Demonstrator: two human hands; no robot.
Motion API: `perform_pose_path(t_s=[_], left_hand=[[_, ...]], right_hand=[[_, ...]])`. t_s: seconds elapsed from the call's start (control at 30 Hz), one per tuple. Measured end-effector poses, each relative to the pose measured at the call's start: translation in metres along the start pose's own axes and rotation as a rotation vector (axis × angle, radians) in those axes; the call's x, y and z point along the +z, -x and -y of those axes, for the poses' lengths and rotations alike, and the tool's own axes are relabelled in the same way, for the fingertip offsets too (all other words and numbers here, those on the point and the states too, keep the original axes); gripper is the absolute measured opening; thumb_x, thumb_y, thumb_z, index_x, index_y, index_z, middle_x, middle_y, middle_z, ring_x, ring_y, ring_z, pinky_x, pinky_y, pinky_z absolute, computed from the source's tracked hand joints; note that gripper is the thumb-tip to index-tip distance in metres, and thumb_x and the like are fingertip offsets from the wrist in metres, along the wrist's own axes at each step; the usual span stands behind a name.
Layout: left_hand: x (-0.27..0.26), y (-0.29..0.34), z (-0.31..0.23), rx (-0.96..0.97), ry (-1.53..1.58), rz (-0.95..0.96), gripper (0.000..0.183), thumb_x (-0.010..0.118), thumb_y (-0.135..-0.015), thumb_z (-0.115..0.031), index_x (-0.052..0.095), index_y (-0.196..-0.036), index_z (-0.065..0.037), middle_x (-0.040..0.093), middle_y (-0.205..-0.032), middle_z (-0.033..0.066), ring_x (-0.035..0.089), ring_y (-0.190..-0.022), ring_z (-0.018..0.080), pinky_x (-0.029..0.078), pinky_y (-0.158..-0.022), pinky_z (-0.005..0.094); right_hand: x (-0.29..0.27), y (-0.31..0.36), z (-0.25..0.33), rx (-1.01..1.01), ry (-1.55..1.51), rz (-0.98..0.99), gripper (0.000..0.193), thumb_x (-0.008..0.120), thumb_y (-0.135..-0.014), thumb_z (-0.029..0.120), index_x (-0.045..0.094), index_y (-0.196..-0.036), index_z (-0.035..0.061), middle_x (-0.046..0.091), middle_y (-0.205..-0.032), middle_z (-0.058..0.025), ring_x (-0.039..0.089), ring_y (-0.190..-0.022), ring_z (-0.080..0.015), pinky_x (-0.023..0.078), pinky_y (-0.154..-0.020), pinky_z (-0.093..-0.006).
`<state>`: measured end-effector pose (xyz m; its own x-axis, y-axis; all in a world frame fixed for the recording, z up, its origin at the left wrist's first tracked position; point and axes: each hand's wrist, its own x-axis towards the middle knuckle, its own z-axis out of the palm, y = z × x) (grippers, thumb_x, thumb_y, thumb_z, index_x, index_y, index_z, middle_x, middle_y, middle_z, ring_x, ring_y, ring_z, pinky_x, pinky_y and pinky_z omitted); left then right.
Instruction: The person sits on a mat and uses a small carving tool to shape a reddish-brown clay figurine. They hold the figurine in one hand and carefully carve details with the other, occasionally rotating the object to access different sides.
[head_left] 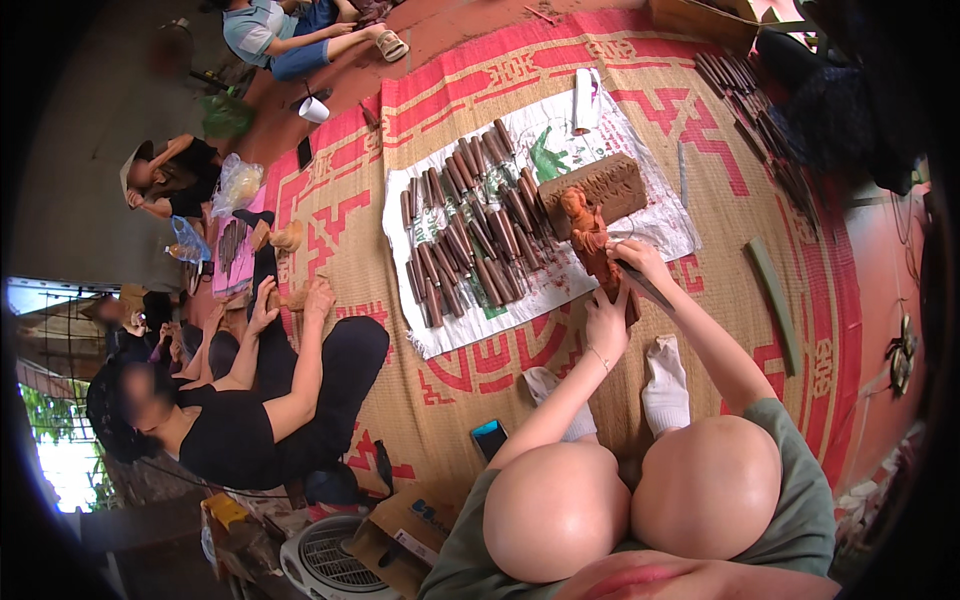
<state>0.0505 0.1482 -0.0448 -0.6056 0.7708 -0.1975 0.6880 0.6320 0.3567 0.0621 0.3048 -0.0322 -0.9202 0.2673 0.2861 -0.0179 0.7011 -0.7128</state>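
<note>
A reddish-brown carved wooden figurine (588,232) stands tilted in front of me, its upper part against a brown block (622,188) with a rough, notched face. My left hand (606,325) is wrapped round the figurine's lower part. Close by, my right hand (641,258) has its fingers closed at the figurine's side. From under that hand a slim, dark-grey carving tool (650,290) sticks out toward the lower right; its working tip is hidden. Left of the block, several wooden-handled carving tools (470,225) lie in rows on a white printed sheet (425,343).
A patterned red and tan mat (720,330) covers the floor. More tools (765,135) lie at the far right, a green strip (770,305) nearer. A phone (489,438) is by my left foot. People sit at left, one in black (235,430) handling pale wood. A fan (335,555) stands lower left.
</note>
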Motion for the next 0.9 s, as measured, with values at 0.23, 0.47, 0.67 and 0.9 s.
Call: perform_pose_path(t_s=[0.23,0.47,0.67,0.9], left_hand=[[-0.001,-0.002,-0.002,-0.020,0.005,0.041,0.097,0.080,-0.062,-0.011,0.029,-0.144,-0.019,0.036,-0.122,0.0274,0.049,-0.101,0.0470,0.055,-0.073,0.0458],[0.004,-0.001,0.004,-0.004,0.015,-0.007,0.093,0.078,-0.064,-0.009,0.031,-0.143,-0.019,0.038,-0.116,0.0252,0.049,-0.097,0.0463,0.055,-0.071,0.0459],[0.002,0.000,0.003,0.014,0.026,-0.012,0.093,0.078,-0.063,-0.010,0.031,-0.143,-0.019,0.038,-0.115,0.0248,0.050,-0.096,0.0461,0.055,-0.069,0.0458],[-0.004,0.001,0.000,-0.008,0.040,0.006,0.093,0.078,-0.063,-0.010,0.031,-0.142,-0.020,0.037,-0.115,0.0250,0.049,-0.097,0.0463,0.054,-0.070,0.0469]], right_hand=[[-0.004,-0.015,-0.003,-0.077,0.025,-0.043,0.020,0.058,-0.079,0.011,0.063,-0.097,0.0051,0.064,-0.100,-0.0121,0.063,-0.094,-0.0311,0.051,-0.080,-0.0363],[-0.005,-0.012,0.004,-0.027,-0.007,0.014,0.022,0.059,-0.080,0.013,0.063,-0.100,0.0051,0.063,-0.102,-0.0134,0.063,-0.092,-0.0322,0.050,-0.076,-0.0385],[-0.009,-0.015,0.001,-0.090,-0.001,0.005,0.021,0.058,-0.080,0.012,0.061,-0.100,0.0049,0.063,-0.101,-0.0142,0.062,-0.091,-0.0339,0.050,-0.076,-0.0401],[-0.014,-0.025,0.014,-0.011,0.046,0.024,0.016,0.064,-0.075,0.010,0.063,-0.090,0.0031,0.065,-0.098,-0.0122,0.064,-0.089,-0.0311,0.052,-0.077,-0.0388]])
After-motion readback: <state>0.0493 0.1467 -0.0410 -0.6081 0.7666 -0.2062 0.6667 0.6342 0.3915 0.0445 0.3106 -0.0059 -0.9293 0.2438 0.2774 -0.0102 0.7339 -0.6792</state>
